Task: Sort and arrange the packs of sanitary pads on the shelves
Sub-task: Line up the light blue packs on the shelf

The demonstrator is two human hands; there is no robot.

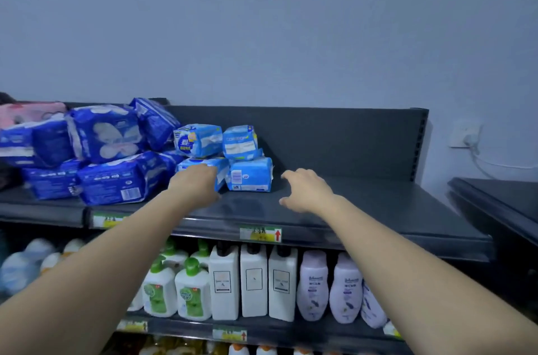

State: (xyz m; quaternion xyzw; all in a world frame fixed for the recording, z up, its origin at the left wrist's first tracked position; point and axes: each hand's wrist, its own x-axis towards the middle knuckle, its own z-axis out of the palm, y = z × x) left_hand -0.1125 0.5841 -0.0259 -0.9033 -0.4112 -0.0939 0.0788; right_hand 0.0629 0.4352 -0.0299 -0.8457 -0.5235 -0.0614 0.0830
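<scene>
your bare forearms fill the lower view, reaching up from both corners to the top shelf (pixel 378 209), a dark metal board with a low back panel. on its left end you have a loose heap of dark blue packs (pixel 107 133), some flat, some leaning on each other, with a pink pack (pixel 29 113) behind them at the far left edge. just right of the heap sit four smaller light blue packs (pixel 240 140), stacked two on two and touching the dark ones. your left hand (pixel 198 183) is on the lower left pack (pixel 198 162) of that stack, fingers curled over its top edge and thumb low near the shelf board, so it grips the pack. your right hand (pixel 308 190) hangs over bare shelf just right of the stack, near the lower right pack (pixel 250 174) but apart from it, fingers loosely spread and holding nothing. on the shelf below stand green pump bottles (pixel 192 293), three white bottles (pixel 253 279) and lilac bottles (pixel 313 285) in a row. a price tag (pixel 260 234) with a red arrow sits on the top shelf's front lip, and a wall socket (pixel 465 136) with a plug shows at the right.
</scene>
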